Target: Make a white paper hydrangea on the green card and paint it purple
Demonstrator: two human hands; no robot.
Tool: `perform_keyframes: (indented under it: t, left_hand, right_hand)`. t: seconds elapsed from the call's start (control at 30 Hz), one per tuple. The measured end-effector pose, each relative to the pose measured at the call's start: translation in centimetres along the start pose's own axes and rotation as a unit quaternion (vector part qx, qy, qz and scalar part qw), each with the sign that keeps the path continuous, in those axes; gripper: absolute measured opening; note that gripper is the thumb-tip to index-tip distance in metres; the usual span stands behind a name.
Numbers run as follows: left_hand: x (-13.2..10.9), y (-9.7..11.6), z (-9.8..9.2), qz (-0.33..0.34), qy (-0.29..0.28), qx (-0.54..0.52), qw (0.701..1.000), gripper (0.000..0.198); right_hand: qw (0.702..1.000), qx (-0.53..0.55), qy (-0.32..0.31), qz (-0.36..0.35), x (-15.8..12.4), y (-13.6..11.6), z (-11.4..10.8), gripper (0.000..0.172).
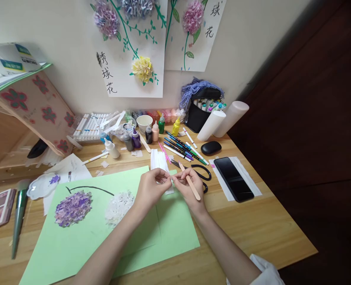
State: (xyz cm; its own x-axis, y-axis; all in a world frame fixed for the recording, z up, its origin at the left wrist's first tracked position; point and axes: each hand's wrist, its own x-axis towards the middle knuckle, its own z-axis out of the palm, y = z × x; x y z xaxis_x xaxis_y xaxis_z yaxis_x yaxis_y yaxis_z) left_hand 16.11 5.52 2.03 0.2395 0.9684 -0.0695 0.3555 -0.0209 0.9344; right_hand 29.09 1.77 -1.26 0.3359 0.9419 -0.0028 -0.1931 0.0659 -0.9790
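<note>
Sleeve (267, 273) cut off, left hand (150, 189), right hand (193, 190) pinching tiny unclear scrap (173, 180)

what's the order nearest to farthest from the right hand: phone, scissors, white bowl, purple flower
From the right hand:
1. scissors, just right of it
2. phone, farther right
3. white bowl, at the back
4. purple flower, far left

The stick (190, 183) is matt wood, the strip (169, 189) white paper, the sheet (175, 225) matt green paper, the table (252, 227) smooth wood.
</note>
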Motion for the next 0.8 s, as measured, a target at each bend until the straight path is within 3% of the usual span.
perform_keyframes:
  t: [0.8]
  left_hand:
    - [0.5,-0.4,-1.3,-0.03,-0.002,0.0,1.0,0.011]
  right_hand:
    - [0.998,-0.012,0.057,0.008,0.9,0.4,-0.8,0.035]
